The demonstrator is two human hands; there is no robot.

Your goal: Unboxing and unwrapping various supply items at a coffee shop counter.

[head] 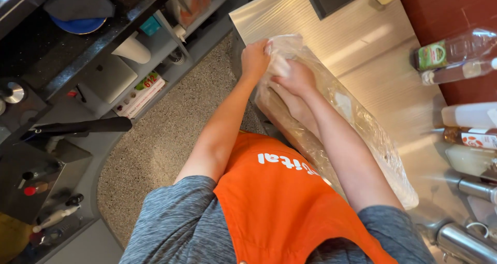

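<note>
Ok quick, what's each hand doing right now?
Left hand: closed, gripping the end of the clear plastic bag.
Right hand: pressed on the same bag; grip cannot be told.

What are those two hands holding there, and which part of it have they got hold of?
A long clear plastic bag lying on the steel counter. The left hand and right hand grip its bunched far end.

clear bottles [455,56] stood at 3 o'clock on steel counter [362,46]; blue plate [78,24] at 10 o'clock; speckled floor [155,150] centre-left.
</note>
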